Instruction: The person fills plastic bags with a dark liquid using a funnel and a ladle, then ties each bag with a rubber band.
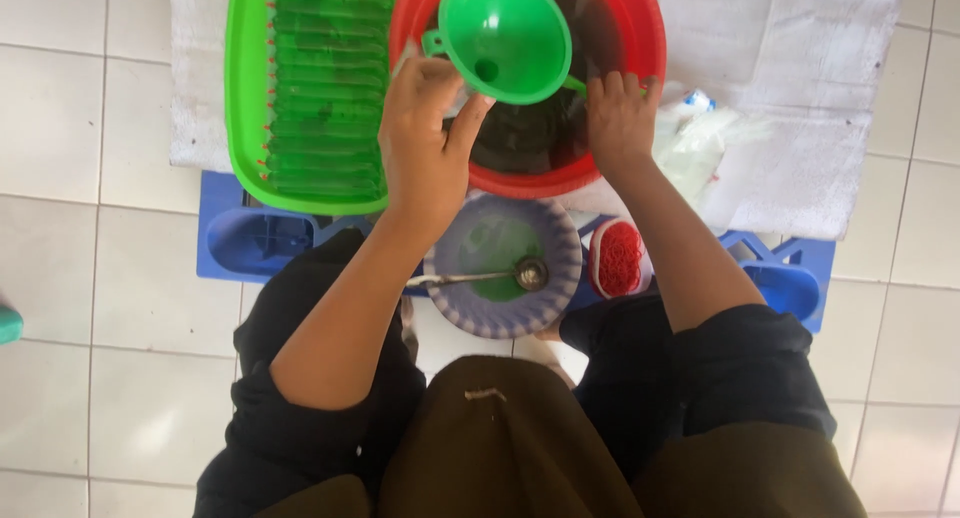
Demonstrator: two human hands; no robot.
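Observation:
My left hand (425,138) grips the neck of a green funnel (505,36) and what looks like a thin clear bag under it; the bag is mostly hidden by my fingers. The funnel stands over a red basin (640,48) that holds dark liquid. My right hand (618,118) is closed on a green handle (574,82) that reaches into the basin under the funnel. Left of the basin, a green tray (240,108) holds several long filled green packets (325,88) laid side by side.
A round striped bowl (560,278) with green liquid and a metal spoon (490,275) sits near my lap. Beside it is a small tub of red rubber bands (618,258). A blue crate (250,243) carries a white cloth (800,98). Clear plastic bags (700,138) lie to the right.

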